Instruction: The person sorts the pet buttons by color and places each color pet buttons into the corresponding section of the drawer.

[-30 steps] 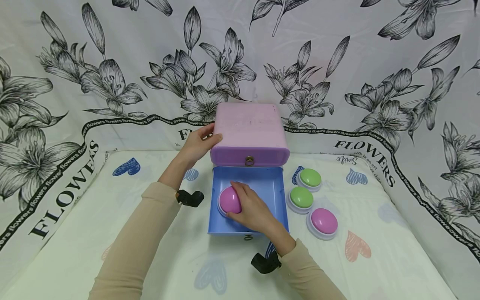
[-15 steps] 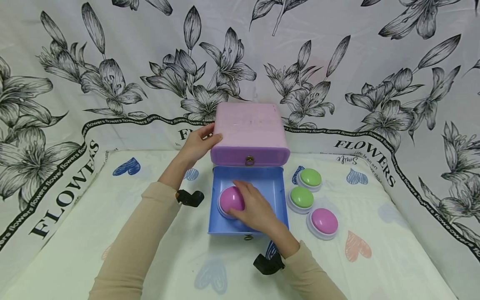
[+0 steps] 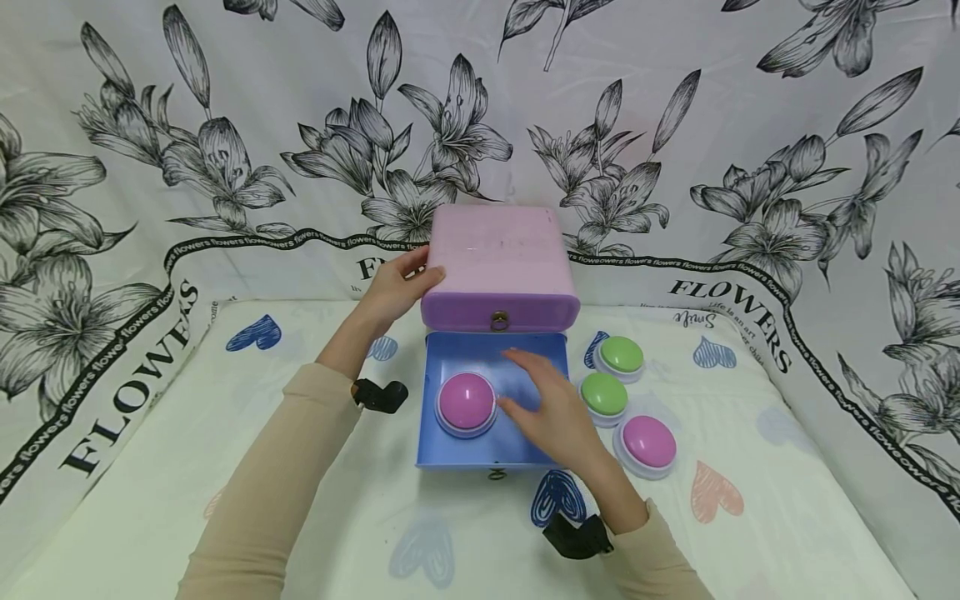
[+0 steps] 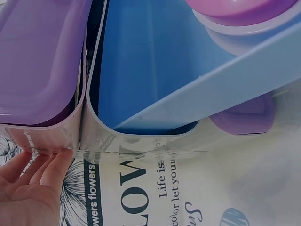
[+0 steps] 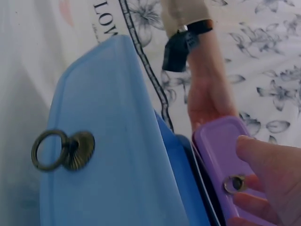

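Note:
A pink dome-topped push button (image 3: 467, 402) on a round white base sits in the left part of the pulled-out blue drawer (image 3: 528, 358). Just to its right, over the drawer, hovers my right hand (image 3: 558, 412), thumb and fingers spread apart and holding nothing. My left hand (image 3: 393, 292) rests against the left side of the upper pink box (image 3: 498, 250); in the left wrist view its nearly straight fingertips (image 4: 56, 165) touch the box wall. The right wrist view shows the drawer's blue front (image 5: 113, 141) with a brass ring pull (image 5: 49, 150).
Right of the drawer lie two green push buttons, a far one (image 3: 622, 355) and a nearer one (image 3: 604, 393), plus another pink push button (image 3: 649, 442). The upper purple drawer (image 3: 457, 312) is closed. A flower-printed cloth (image 3: 480, 100) hangs behind.
My right hand has let go of the pink push button in the drawer and moved to the right, its fingers opening. The left hand stays against the box.

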Demonstrator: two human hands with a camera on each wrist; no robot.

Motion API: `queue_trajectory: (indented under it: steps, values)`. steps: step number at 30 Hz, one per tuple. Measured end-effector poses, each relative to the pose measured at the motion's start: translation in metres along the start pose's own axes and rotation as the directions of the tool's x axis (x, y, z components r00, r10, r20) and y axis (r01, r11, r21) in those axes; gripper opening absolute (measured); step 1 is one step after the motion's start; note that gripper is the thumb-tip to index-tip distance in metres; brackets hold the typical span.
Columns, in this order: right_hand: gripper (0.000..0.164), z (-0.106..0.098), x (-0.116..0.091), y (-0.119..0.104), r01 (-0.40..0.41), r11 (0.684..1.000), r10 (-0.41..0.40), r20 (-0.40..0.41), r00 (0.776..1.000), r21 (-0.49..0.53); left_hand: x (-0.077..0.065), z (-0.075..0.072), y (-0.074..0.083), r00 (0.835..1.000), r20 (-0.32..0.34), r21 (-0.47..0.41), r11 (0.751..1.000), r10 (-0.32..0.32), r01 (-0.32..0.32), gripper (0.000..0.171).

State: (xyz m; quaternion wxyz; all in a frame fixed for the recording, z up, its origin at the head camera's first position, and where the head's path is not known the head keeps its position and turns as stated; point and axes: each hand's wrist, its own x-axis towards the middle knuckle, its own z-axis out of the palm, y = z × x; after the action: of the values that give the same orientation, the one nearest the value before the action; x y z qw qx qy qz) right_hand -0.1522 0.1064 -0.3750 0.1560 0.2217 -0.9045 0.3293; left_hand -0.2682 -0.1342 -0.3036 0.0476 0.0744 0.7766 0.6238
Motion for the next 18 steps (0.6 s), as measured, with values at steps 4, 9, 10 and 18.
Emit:
queue_trajectory:
  steps: [4, 9, 10, 18]
  values:
    - [0.054, -0.011, -0.007, 0.01, 0.013, 0.999, -0.01, -0.072, 0.997, 0.04, 0.007, -0.001, -0.01, 1.0, -0.015, 0.012, 1.0, 0.008, -0.008, 0.066]
    - [0.056, -0.024, -0.018, 0.029, 0.026, 0.999, -0.02, -0.161, 0.987, 0.032, 0.01, -0.002, -0.016, 0.999, -0.026, 0.026, 0.999, 0.029, -0.028, 0.066]
    - [0.057, -0.026, -0.021, 0.032, 0.03, 0.999, -0.024, -0.183, 0.983, 0.03, 0.01, -0.002, -0.016, 0.999, -0.026, 0.025, 0.999, 0.031, -0.03, 0.066]
    - [0.058, -0.041, -0.042, 0.061, -0.072, 0.997, 0.072, -0.281, 0.957, 0.01, 0.009, -0.001, -0.015, 0.999, -0.025, 0.028, 0.999, 0.028, -0.027, 0.066]
